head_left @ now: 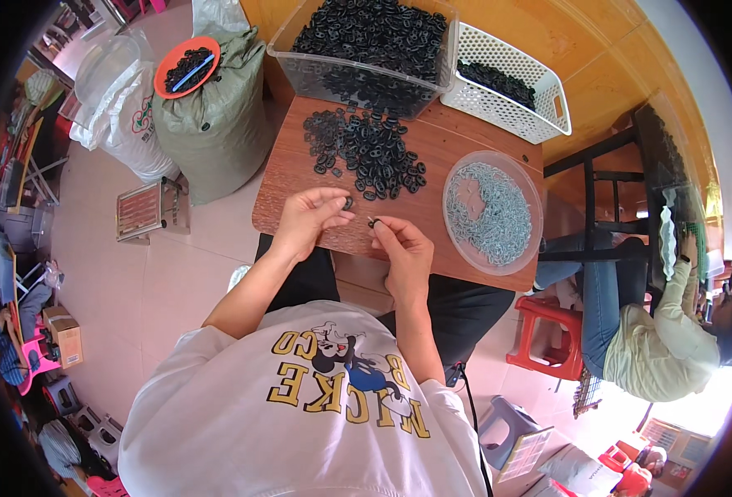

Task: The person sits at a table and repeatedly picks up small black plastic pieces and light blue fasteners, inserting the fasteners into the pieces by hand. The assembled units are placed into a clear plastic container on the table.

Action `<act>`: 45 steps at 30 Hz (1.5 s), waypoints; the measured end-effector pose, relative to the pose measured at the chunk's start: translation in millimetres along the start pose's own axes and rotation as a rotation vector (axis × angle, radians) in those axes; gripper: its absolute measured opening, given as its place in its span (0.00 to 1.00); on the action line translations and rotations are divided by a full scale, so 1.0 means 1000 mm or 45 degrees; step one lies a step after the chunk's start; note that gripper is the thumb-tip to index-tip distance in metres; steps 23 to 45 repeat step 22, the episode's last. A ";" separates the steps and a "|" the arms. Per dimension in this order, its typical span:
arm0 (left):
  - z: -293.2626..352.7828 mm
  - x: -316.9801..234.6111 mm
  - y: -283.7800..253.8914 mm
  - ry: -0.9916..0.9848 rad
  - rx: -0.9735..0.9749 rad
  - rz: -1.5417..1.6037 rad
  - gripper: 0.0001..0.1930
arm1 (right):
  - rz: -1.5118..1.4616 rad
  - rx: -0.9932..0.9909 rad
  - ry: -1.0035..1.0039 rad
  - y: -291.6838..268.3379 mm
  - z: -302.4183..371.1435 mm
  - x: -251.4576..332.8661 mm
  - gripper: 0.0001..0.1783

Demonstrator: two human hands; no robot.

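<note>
My left hand (311, 219) is over the near edge of the wooden table, pinching a small black oval plastic piece (349, 202) between thumb and fingertips. Close on its right, my right hand (405, 250) pinches another small black piece (373, 222), with a thin pale bit showing at its top, too small to name. The two pieces are apart. Just beyond my hands lies a loose heap of black oval pieces with holes (374, 157). To the right, a round see-through tub (452, 237) holds many small silvery metal parts, apparently screws.
At the table's (287, 178) far side stand a see-through bin (308, 70) and a white perforated basket (548, 124), both holding black pieces. An orange plate (166, 60) sits on a green sack (209, 141) at left. A red stool (540, 331) and a seated person (656, 348) are at right.
</note>
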State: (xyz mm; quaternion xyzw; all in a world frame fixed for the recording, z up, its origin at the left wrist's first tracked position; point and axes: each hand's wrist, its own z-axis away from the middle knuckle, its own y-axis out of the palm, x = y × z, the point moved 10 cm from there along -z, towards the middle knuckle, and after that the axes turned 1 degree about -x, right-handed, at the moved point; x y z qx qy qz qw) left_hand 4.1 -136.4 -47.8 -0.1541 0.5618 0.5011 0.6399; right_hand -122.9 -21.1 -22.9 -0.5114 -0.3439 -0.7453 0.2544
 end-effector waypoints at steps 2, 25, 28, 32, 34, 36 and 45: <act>0.007 0.006 0.012 -0.135 0.108 0.300 0.12 | 0.057 0.003 -0.024 0.005 0.001 0.007 0.06; 0.039 -0.016 0.032 0.058 0.151 0.146 0.11 | 0.286 -0.063 -0.175 0.001 0.022 0.028 0.07; 0.039 -0.016 0.032 0.058 0.151 0.146 0.11 | 0.286 -0.063 -0.175 0.001 0.022 0.028 0.07; 0.039 -0.016 0.032 0.058 0.151 0.146 0.11 | 0.286 -0.063 -0.175 0.001 0.022 0.028 0.07; 0.039 -0.016 0.032 0.058 0.151 0.146 0.11 | 0.286 -0.063 -0.175 0.001 0.022 0.028 0.07; 0.039 -0.016 0.032 0.058 0.151 0.146 0.11 | 0.286 -0.063 -0.175 0.001 0.022 0.028 0.07; 0.039 -0.016 0.032 0.058 0.151 0.146 0.11 | 0.286 -0.063 -0.175 0.001 0.022 0.028 0.07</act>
